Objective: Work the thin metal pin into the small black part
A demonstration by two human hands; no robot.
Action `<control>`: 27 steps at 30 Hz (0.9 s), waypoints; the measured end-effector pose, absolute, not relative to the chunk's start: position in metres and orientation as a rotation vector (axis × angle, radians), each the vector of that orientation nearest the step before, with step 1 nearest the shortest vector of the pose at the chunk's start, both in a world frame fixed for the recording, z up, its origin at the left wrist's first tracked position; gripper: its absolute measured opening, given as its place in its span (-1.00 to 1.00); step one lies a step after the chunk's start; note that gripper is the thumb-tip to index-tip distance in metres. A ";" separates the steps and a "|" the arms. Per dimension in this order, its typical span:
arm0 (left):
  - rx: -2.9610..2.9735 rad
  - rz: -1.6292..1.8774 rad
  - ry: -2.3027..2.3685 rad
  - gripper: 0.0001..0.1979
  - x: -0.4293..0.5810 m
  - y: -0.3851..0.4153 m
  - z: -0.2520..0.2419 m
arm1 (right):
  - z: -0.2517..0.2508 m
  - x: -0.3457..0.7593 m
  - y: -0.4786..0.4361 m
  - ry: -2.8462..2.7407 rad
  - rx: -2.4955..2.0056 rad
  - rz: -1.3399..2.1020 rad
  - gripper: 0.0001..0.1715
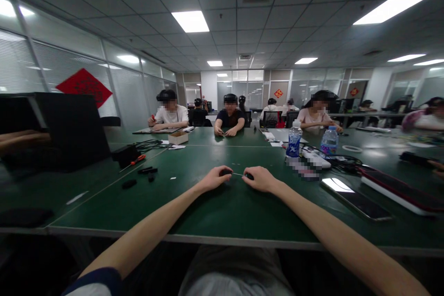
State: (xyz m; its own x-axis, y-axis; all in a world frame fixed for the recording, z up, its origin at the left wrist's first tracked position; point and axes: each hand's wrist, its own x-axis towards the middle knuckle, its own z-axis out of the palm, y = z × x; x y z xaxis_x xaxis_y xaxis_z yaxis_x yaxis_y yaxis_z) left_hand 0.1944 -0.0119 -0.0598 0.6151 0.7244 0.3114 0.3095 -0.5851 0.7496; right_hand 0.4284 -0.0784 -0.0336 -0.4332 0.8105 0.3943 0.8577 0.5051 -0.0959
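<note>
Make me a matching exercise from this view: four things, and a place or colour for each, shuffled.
1. thin pale piece
2. phone
3. screwdriver
4. small box

A. orange-red handle
B. lying flat, to the right of the right hand
C. light tan sides, farther off than the left hand
D. in the gap between the two hands

Right pairs: 1-D, 2-B, 3-A, 4-C

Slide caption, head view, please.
Left hand and right hand hold dark pieces, a thin rod between, at a green table.
</note>
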 end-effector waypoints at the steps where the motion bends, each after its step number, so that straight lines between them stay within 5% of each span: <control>1: 2.184 0.811 0.806 -0.56 0.194 -0.012 -0.060 | -0.034 0.428 -0.079 -2.364 -1.378 -0.162 -0.68; 27: 2.782 0.766 0.875 -0.67 0.192 -0.025 -0.060 | -0.036 0.420 -0.086 -2.436 -1.351 -0.035 -0.64</control>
